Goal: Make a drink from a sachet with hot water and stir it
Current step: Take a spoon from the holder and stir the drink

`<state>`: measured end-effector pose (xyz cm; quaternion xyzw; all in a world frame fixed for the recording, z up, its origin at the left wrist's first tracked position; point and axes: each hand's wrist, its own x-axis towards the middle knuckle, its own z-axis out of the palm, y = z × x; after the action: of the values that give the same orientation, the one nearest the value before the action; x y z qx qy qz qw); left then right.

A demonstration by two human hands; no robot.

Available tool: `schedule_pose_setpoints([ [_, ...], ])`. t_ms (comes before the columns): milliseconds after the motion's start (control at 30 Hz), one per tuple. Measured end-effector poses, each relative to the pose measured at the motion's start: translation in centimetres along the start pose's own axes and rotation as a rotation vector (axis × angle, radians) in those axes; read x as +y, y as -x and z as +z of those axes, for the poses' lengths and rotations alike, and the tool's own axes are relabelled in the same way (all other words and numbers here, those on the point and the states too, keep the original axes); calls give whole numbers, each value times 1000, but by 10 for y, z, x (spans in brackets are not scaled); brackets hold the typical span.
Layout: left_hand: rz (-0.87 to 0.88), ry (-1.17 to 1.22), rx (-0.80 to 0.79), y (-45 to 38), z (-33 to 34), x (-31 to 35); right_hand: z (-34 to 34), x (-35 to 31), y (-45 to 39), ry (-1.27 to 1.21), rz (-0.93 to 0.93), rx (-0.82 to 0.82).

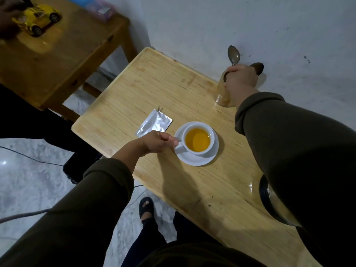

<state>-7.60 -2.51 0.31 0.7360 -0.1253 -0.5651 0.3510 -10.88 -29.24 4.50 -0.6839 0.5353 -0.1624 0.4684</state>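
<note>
Most of the drink looks made already. The silver sachet (153, 123) lies torn open and flat on the light wooden table (192, 189), just beside the saucer (194, 160), and the white cup (198, 139) on that saucer holds clear amber liquid — so the powder and hot water appear to be in. The kettle (273, 205) sits at the near right edge of the table, partly hidden under your right sleeve.

Your left hand (156, 141) pinches the cup's handle, steadying it on the saucer. Your right hand (240, 78) is far back by the wall, closed around the handle of the spoon (233, 54), its bowl pointing up above a brownish glass jar (223, 93) — whether the spoon is being lifted out of the jar or set in, you cannot tell from here.

What seems left is the stirring: bring the spoon over to the cup and work it through the liquid.
</note>
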Motion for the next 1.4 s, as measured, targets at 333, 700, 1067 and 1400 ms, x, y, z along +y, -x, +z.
schedule_pose_setpoints([
  [333,11,-47,25,1,3,2,-13,-11,14,-1,-152,110],
  [700,72,-187,63,6,6,6,-38,-32,48,190,-395,273],
  [1067,158,-386,61,7,4,-1,-25,4,138,186,-257,285],
  [1400,242,-525,76,17,7,0,-5,40,200,192,-129,189],
])
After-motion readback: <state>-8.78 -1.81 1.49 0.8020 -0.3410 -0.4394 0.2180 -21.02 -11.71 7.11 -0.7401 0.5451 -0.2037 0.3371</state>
